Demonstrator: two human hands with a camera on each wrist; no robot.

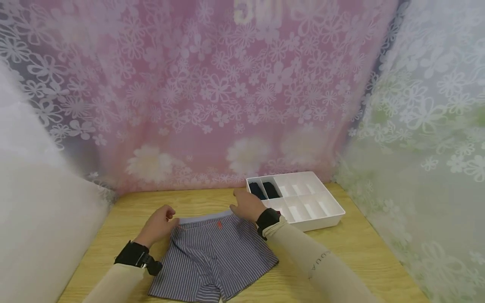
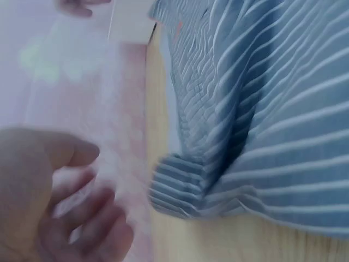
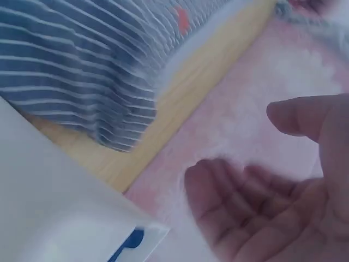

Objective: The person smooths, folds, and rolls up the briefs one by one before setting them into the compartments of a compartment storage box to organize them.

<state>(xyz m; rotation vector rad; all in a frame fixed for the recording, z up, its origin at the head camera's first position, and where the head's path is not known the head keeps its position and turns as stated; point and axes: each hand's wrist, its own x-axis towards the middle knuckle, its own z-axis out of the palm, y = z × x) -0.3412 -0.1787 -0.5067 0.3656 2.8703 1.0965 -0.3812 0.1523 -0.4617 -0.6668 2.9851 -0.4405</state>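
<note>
Blue-grey striped boxer shorts (image 1: 223, 248) lie spread on the wooden table, waistband toward the back, with a small orange-red mark at the waistband. By the left end of the waistband is my left hand (image 1: 159, 225). In the left wrist view that hand (image 2: 71, 202) has loosely bent fingers with nothing between them, apart from the cloth. My right hand (image 1: 248, 205) is over the waistband's other end, in front of the tray. The right wrist view shows the right hand (image 3: 262, 202) with thumb and fingers spread apart, holding nothing. One corner of the shorts (image 3: 120, 120) is folded in there.
A white divided tray (image 1: 322, 222) stands at the back right, partly behind my right hand. Dark folded cloths (image 1: 270, 190) fill two of its back-left compartments. Something red shows beside my right wrist. A pink floral curtain (image 1: 227, 105) closes off the back, with pale sheets at both sides.
</note>
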